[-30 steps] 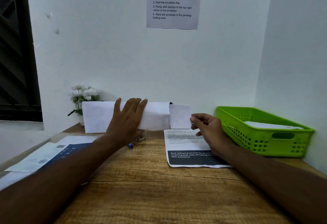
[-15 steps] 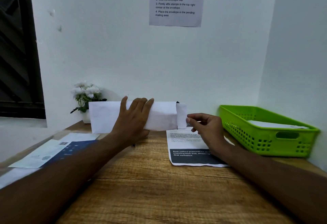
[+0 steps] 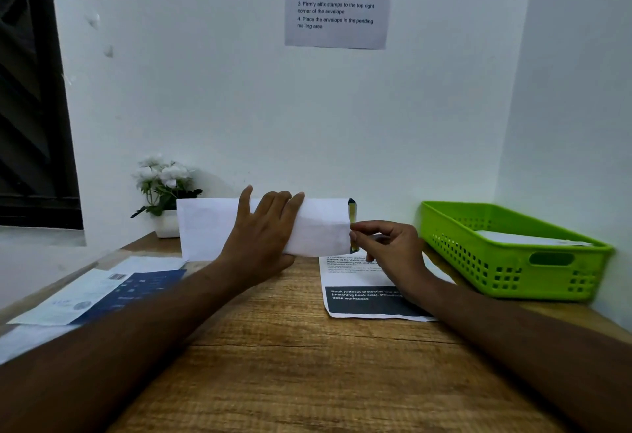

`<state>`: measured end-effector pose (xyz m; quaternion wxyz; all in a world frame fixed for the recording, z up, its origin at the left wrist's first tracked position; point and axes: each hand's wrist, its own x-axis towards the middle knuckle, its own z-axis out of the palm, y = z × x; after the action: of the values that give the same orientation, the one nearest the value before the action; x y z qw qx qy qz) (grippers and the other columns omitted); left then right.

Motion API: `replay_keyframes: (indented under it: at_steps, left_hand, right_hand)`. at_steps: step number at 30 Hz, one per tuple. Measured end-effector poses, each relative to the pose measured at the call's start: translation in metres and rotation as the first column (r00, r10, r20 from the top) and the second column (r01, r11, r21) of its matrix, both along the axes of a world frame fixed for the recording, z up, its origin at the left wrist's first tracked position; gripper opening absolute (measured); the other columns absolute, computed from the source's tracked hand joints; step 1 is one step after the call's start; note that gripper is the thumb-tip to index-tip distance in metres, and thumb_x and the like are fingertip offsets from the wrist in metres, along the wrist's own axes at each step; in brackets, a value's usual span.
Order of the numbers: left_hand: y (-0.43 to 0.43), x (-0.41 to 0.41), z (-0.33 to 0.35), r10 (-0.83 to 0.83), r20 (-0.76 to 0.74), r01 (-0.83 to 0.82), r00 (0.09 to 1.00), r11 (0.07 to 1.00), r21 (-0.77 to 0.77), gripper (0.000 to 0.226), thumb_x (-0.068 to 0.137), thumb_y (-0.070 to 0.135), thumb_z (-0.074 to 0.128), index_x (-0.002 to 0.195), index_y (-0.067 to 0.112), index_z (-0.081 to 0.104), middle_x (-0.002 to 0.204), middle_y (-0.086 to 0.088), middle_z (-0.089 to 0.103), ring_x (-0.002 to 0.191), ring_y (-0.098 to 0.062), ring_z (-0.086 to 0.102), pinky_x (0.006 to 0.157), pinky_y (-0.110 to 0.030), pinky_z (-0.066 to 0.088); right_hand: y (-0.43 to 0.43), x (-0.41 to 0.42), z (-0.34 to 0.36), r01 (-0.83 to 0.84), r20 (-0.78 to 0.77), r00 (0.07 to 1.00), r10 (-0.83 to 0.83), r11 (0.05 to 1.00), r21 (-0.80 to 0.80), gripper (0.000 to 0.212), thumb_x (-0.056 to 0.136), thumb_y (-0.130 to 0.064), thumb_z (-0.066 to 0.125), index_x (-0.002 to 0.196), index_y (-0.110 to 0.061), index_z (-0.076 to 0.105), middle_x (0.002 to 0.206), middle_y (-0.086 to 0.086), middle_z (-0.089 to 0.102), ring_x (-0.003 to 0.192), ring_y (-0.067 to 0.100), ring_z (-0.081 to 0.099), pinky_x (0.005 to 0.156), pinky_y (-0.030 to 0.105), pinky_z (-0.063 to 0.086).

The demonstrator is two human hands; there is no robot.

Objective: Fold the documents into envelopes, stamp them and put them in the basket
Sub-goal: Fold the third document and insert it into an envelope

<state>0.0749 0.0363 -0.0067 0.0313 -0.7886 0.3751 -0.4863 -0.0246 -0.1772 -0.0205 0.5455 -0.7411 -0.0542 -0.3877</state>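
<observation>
Office mailing desk (image 3: 307,364): posted instruction sheet (image 3: 337,1), basket (image 3: 513,261).

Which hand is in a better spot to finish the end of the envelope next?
Probably the right hand: its fingertips sit at the envelope's right end, while the left hand grips its middle.

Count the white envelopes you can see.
2: the held envelope, gripped by the left hand; the second envelope, lying in the green basket. More may hide beneath it.

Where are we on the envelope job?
Done: white paper lies in the green basket. In hand: left hand holds an envelope; right hand pinches its open end. Left: seal, stamp, basket it; another printed sheet waits on the desk.
</observation>
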Motion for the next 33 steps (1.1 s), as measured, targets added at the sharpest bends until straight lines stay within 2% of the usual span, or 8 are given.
replay_keyframes:
  at_steps: [4, 8, 11, 14, 18, 23, 27, 33]
  left_hand:
    - [-0.0001, -0.0009, 0.0002, 0.0, -0.003, 0.0, 1.0, 1.0, -0.003, 0.096, 0.055, 0.045, 0.078, 0.136, 0.006, 0.042, 0.123, -0.012, 0.055, 0.111, -0.029, 0.055, 0.104, -0.062, 0.03]
    - [-0.0008, -0.0007, -0.0004, 0.008, -0.008, -0.008, 1.0, 1.0, 0.001, 0.096, 0.055, 0.046, 0.077, 0.135, 0.005, 0.044, 0.122, -0.012, 0.056, 0.11, -0.03, 0.056, 0.104, -0.062, 0.031]
    - [-0.0008, -0.0002, -0.0006, 0.022, -0.014, -0.022, 1.0, 1.0, 0.004, 0.097, 0.055, 0.048, 0.076, 0.137, 0.005, 0.043, 0.122, -0.012, 0.056, 0.11, -0.03, 0.056, 0.104, -0.062, 0.03]
    - [-0.0011, 0.0001, -0.0011, 0.027, -0.016, -0.027, 1.0, 1.0, 0.009, 0.101, 0.057, 0.05, 0.075, 0.14, 0.006, 0.039, 0.123, -0.012, 0.055, 0.111, -0.029, 0.055, 0.104, -0.063, 0.029]
    - [-0.0007, -0.0005, -0.0009, 0.041, -0.015, -0.04, 0.999, 0.999, 0.034, 0.109, 0.055, 0.054, 0.074, 0.147, 0.012, 0.031, 0.128, -0.015, 0.052, 0.114, -0.031, 0.054, 0.102, -0.063, 0.029]
    - [0.0002, -0.0032, 0.0006, 0.087, -0.019, -0.084, 0.996, 0.991, 0.102, 0.112, 0.055, 0.061, 0.068, 0.151, 0.034, 0.019, 0.141, -0.02, 0.043, 0.114, -0.032, 0.051, 0.095, -0.059, 0.031]
    - [-0.0006, -0.0038, 0.0023, 0.091, -0.021, -0.088, 0.996, 0.99, 0.108, 0.108, 0.055, 0.063, 0.068, 0.15, 0.037, 0.022, 0.142, -0.023, 0.041, 0.115, -0.035, 0.05, 0.093, -0.058, 0.031]
    - [-0.0008, -0.0068, 0.0047, 0.087, 0.002, -0.087, 0.996, 0.989, 0.122, 0.102, 0.058, 0.065, 0.063, 0.149, 0.035, 0.027, 0.14, -0.023, 0.042, 0.113, -0.036, 0.05, 0.091, -0.053, 0.029]
  right_hand:
    - [0.0, 0.0021, -0.0011, 0.001, 0.001, 1.0, -0.001, 1.0, -0.02, 0.021, 0.082, -0.008, 0.075, 0.086, -0.029, 0.076, 0.063, -0.014, 0.07, 0.049, 0.005, 0.048, 0.05, 0.016, 0.042]
    - [0.0015, 0.002, -0.0008, -0.005, 0.017, 1.0, 0.005, 1.0, -0.014, 0.018, 0.085, -0.007, 0.072, 0.089, -0.024, 0.076, 0.065, -0.019, 0.07, 0.051, -0.005, 0.053, 0.053, 0.009, 0.039]
    - [0.0016, 0.0033, -0.0013, -0.011, 0.02, 1.0, 0.01, 0.999, 0.033, 0.013, 0.089, -0.009, 0.068, 0.089, -0.021, 0.075, 0.065, -0.016, 0.069, 0.049, -0.004, 0.051, 0.05, 0.01, 0.037]
    - [-0.004, 0.0073, -0.0022, 0.065, -0.009, 0.998, -0.064, 0.994, 0.086, 0.008, 0.093, -0.022, 0.064, 0.098, -0.019, 0.069, 0.083, -0.003, 0.066, 0.055, 0.001, 0.051, 0.05, 0.018, 0.039]
    - [-0.0059, 0.0076, -0.0028, -0.015, -0.156, 0.987, 0.037, 0.991, 0.136, 0.028, 0.093, -0.032, 0.063, 0.119, -0.02, 0.064, 0.104, 0.004, 0.069, 0.074, 0.005, 0.064, 0.055, 0.024, 0.049]
    - [-0.0019, 0.0073, -0.0036, -0.054, -0.143, 0.987, 0.074, 0.988, 0.143, 0.029, 0.088, -0.024, 0.071, 0.115, -0.019, 0.065, 0.098, 0.008, 0.072, 0.073, 0.009, 0.067, 0.056, 0.029, 0.054]
    - [-0.0017, 0.0058, -0.0028, -0.054, -0.102, 0.992, 0.071, 0.986, 0.158, 0.021, 0.087, -0.017, 0.072, 0.107, -0.019, 0.066, 0.093, 0.007, 0.069, 0.066, 0.007, 0.065, 0.05, 0.028, 0.053]
    - [0.0011, 0.003, -0.0014, -0.038, -0.084, 0.995, 0.048, 0.993, 0.112, 0.033, 0.079, -0.008, 0.079, 0.107, -0.017, 0.064, 0.09, 0.002, 0.07, 0.065, 0.005, 0.066, 0.047, 0.025, 0.05]
